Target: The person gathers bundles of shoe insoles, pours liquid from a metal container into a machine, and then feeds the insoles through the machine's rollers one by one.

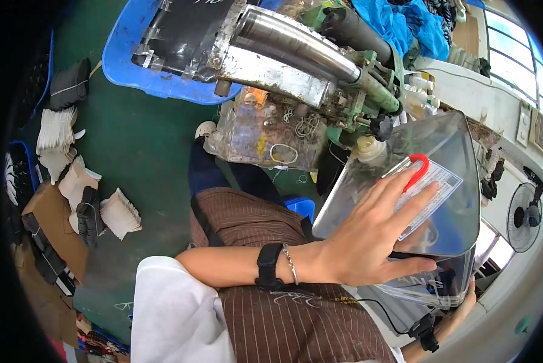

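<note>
A square metal can (453, 209) is at the right, tilted, with a printed label on its shiny top. A red handle (418, 172) and a yellowish plastic spout (369, 149) are on that face. My left hand (383, 227) lies across the top with its fingers spread, close to the handle and over part of the label. My right hand (467, 297) holds the can's lower side at the far right; most of its fingers are hidden behind the can. The can's spout end is beside a roller machine (283, 45) with a steel roller and a green frame.
A blue tub (123, 66) holding a black taped sheet stands behind the machine. Below the roller is a plastic-covered surface (265, 136) with loose bands. Stacks of pale pieces (120, 213) and a cardboard box (56, 224) are on the green floor at left. A fan (524, 216) is at right.
</note>
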`<act>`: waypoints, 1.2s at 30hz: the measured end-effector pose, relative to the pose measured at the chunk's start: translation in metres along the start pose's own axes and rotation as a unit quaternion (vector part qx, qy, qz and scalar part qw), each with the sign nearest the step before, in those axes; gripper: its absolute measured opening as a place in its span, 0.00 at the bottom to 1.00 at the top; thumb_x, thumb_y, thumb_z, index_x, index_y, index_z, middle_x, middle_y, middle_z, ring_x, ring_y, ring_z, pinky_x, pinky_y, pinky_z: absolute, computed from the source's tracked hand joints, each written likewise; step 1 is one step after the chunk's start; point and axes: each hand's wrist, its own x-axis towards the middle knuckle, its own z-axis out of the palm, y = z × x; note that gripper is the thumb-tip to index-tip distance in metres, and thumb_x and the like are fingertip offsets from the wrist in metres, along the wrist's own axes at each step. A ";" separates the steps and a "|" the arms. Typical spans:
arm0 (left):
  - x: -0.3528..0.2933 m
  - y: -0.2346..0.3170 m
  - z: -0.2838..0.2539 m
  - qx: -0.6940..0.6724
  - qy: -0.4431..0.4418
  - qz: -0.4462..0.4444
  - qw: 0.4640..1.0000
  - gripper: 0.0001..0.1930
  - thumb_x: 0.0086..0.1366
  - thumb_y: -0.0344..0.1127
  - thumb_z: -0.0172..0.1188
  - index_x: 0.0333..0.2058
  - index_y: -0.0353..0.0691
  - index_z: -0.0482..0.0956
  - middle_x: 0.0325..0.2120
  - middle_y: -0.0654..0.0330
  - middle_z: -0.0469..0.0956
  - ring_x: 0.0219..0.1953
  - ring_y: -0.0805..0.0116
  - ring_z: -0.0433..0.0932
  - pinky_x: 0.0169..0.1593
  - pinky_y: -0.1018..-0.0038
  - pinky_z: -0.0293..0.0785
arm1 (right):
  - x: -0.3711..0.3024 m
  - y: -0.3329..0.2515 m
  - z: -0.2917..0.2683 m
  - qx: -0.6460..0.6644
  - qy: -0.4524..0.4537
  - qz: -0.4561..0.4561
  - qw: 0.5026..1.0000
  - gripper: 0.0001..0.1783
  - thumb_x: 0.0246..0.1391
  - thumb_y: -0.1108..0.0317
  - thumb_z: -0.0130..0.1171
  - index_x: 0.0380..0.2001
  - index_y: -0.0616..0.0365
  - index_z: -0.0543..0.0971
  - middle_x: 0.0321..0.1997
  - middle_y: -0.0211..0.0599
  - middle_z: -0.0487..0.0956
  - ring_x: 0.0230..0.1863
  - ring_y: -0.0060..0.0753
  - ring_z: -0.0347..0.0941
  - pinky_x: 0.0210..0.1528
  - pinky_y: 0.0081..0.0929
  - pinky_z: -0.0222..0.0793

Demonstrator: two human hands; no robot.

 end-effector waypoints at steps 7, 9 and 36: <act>0.002 0.000 -0.005 -0.024 0.019 -0.009 0.999 0.47 0.56 0.61 0.61 0.64 0.33 0.57 0.61 0.33 0.54 0.61 0.35 0.57 0.62 0.53 0.56 | -0.008 -0.026 0.003 -0.028 -0.009 0.004 1.000 0.24 0.59 0.52 0.54 0.41 0.66 0.77 0.38 0.42 0.80 0.32 0.34 0.78 0.28 0.30 0.79; 0.003 0.001 -0.005 -0.028 0.026 -0.010 0.999 0.47 0.56 0.61 0.61 0.64 0.33 0.57 0.61 0.33 0.54 0.60 0.35 0.58 0.62 0.53 0.56 | -0.008 -0.032 0.003 -0.029 -0.015 0.003 0.999 0.24 0.59 0.52 0.54 0.42 0.66 0.77 0.39 0.42 0.80 0.33 0.33 0.79 0.30 0.29 0.79; 0.007 -0.002 -0.009 -0.058 0.075 -0.025 0.995 0.46 0.57 0.62 0.59 0.64 0.34 0.57 0.60 0.33 0.56 0.58 0.36 0.60 0.61 0.53 0.57 | -0.010 -0.069 0.011 -0.094 0.048 -0.123 0.987 0.29 0.59 0.52 0.53 0.49 0.73 0.75 0.45 0.51 0.77 0.42 0.41 0.74 0.45 0.35 0.69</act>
